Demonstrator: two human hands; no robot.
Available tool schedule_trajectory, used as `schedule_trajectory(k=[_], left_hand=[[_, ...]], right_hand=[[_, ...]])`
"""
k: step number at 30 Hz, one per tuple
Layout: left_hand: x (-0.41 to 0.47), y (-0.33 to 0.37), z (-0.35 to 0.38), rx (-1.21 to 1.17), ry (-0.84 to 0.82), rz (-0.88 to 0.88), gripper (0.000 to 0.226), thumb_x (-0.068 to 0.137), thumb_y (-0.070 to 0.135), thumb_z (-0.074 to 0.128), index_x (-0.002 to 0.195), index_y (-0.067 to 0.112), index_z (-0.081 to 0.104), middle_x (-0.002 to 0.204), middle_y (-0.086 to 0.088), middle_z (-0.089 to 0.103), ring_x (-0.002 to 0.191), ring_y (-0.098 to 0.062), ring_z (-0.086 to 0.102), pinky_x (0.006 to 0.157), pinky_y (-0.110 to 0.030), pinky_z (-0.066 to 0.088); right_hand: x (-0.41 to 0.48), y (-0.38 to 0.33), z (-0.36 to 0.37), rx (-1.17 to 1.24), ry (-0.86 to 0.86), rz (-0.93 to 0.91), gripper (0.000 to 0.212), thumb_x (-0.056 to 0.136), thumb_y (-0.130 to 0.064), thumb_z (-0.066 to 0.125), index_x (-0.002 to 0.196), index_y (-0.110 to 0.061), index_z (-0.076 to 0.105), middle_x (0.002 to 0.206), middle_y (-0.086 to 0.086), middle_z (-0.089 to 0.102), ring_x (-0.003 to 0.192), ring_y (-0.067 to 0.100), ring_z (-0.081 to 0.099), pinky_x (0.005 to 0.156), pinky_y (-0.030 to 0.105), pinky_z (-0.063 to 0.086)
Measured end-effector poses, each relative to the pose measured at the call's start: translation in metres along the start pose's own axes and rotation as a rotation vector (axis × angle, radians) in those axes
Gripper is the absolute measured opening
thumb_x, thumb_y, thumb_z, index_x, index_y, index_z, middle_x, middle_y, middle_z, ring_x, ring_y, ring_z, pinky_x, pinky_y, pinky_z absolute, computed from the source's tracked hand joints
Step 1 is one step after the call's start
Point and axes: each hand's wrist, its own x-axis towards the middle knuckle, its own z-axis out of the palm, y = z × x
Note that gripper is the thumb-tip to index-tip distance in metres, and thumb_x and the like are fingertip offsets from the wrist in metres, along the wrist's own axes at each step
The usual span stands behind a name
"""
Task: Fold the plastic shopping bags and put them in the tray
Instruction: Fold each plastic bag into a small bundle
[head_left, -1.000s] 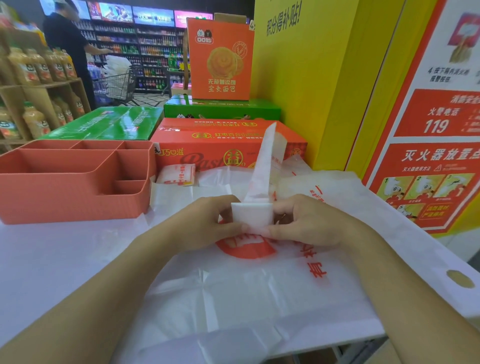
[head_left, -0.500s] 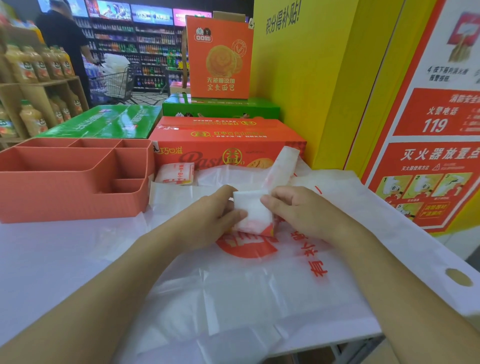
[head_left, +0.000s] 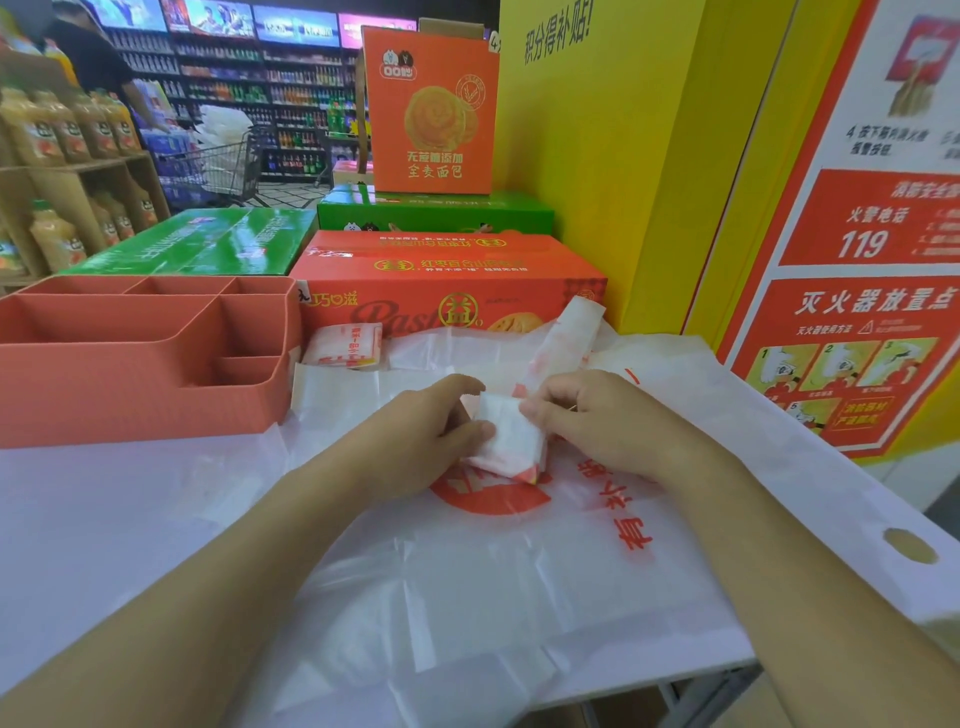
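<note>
White plastic with red print, the half-folded bag (head_left: 506, 434) sits at the centre of the frame, its loose strip trailing up and to the right. Our left hand (head_left: 415, 436) and right hand (head_left: 597, 421) pinch it from either side, fingers clamped on it, over flat bags (head_left: 519, 571) spread on the table (head_left: 104, 509). A finished packet (head_left: 345, 345) lies just beside the red tray (head_left: 145, 395) at the left.

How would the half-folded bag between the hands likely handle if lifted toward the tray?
Probably floppy: the unfolded strip of the half-folded bag leans limply. Likely very light: thin translucent film. It may spring open if loosened, since the left hand and right hand both pinch the folded part.
</note>
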Motion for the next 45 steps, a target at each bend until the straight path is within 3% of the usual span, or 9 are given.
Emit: schedule_trajectory(k=[5,10,14,18,22,30,34,40,45], left_hand=[[0.0,-0.003,0.001,0.072,0.069,0.067,0.03,0.094,0.04,0.064,0.122,0.035,0.057,0.098,0.015,0.055,0.077,0.001,0.056,0.068,-0.016,0.041],[-0.001,-0.004,0.004,0.204,-0.033,0.22,0.031,0.103,0.039,0.048,0.129,0.035,0.064,0.13,0.018,0.055,0.111,-0.014,0.046,0.099,-0.025,0.035],[-0.005,0.004,0.0,0.327,-0.169,0.124,0.039,0.104,0.052,0.033,0.14,0.052,0.047,0.141,0.042,0.036,0.124,-0.008,0.032,0.107,-0.039,0.024],[-0.006,0.004,-0.001,0.35,-0.184,0.125,0.04,0.103,0.054,0.033,0.143,0.056,0.041,0.147,0.039,0.034,0.129,-0.003,0.027,0.108,-0.037,0.019],[-0.009,0.004,-0.004,0.33,-0.138,0.167,0.036,0.1,0.057,0.04,0.134,0.054,0.053,0.122,0.05,0.042,0.129,-0.002,0.029,0.106,-0.034,0.017],[-0.007,0.006,-0.002,0.351,-0.236,0.179,0.043,0.103,0.056,0.033,0.144,0.05,0.044,0.147,0.042,0.032,0.145,0.007,0.017,0.119,-0.033,0.006],[-0.005,0.003,0.0,0.445,-0.351,0.13,0.049,0.103,0.059,0.023,0.151,0.053,0.023,0.157,0.038,0.012,0.152,-0.002,0.001,0.122,-0.043,0.001],[-0.006,0.006,-0.001,0.478,-0.407,0.12,0.052,0.102,0.061,0.02,0.153,0.055,0.011,0.159,0.036,0.0,0.153,-0.007,-0.007,0.123,-0.049,-0.006],[-0.008,0.008,-0.002,0.457,-0.429,0.121,0.058,0.098,0.069,0.017,0.153,0.054,0.007,0.151,0.043,-0.001,0.153,-0.009,-0.008,0.123,-0.051,-0.006]], right_hand=[[0.002,0.002,0.004,-0.128,-0.026,0.033,0.033,0.096,-0.043,0.062,0.084,-0.013,0.069,0.1,-0.003,0.058,0.086,0.012,0.061,0.081,0.035,0.051],[0.004,0.007,0.007,-0.116,-0.002,0.036,0.015,0.09,-0.04,0.071,0.088,-0.027,0.064,0.104,-0.011,0.048,0.09,0.005,0.057,0.089,0.033,0.05],[0.007,0.012,0.009,-0.126,-0.041,-0.009,0.034,0.093,-0.035,0.068,0.126,-0.032,0.06,0.128,-0.012,0.049,0.109,0.005,0.047,0.108,0.035,0.04],[0.008,0.011,0.011,-0.236,-0.121,-0.021,0.05,0.101,-0.029,0.053,0.151,-0.032,0.046,0.16,-0.015,0.035,0.148,0.009,0.027,0.12,0.029,0.021],[0.006,0.014,0.008,-0.145,-0.173,-0.048,0.048,0.099,-0.016,0.049,0.142,-0.036,0.057,0.153,-0.022,0.045,0.141,0.001,0.04,0.119,0.026,0.029],[0.008,0.012,0.008,-0.205,-0.207,-0.111,0.052,0.098,-0.01,0.045,0.144,-0.033,0.056,0.156,-0.023,0.039,0.144,0.002,0.036,0.121,0.031,0.029],[0.012,0.012,0.01,-0.316,-0.316,-0.082,0.059,0.103,-0.014,0.038,0.157,-0.038,0.032,0.165,-0.022,0.018,0.154,0.004,0.008,0.127,0.037,0.013],[0.0,0.006,0.008,-0.224,-0.277,-0.087,0.051,0.106,-0.048,0.038,0.156,-0.039,0.031,0.165,-0.023,0.018,0.155,0.004,0.003,0.127,0.039,0.01],[-0.009,-0.01,0.007,-0.402,-0.467,0.068,0.073,0.097,-0.07,0.036,0.156,-0.053,-0.004,0.169,-0.005,-0.012,0.155,0.03,-0.012,0.125,0.05,0.003]])
